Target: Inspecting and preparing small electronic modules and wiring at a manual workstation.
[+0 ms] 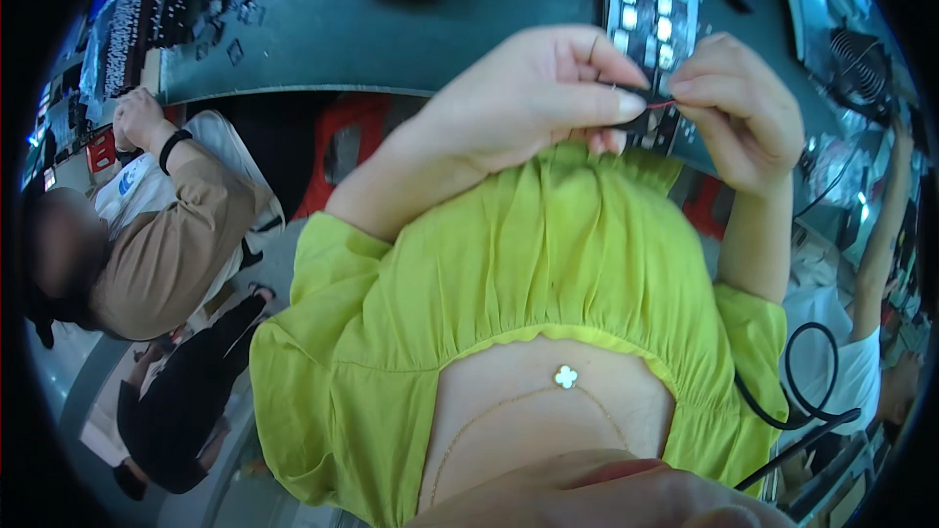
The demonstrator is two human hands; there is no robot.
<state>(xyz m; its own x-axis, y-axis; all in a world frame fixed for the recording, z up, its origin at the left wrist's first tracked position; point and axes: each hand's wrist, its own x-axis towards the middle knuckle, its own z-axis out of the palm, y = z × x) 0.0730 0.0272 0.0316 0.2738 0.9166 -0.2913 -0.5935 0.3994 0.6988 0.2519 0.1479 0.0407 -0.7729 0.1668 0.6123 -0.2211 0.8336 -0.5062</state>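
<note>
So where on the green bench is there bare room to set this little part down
The widest bare stretch of the green bench lies between the scattered small black parts at far left and the dark tray of white components. It is crowded around that tray, where the left hand and right hand pinch a small black part.

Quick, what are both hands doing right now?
Left hand: closed, pinching a small black part with thin wires.
Right hand: closed, fingers pinching the thin red wire.
</note>
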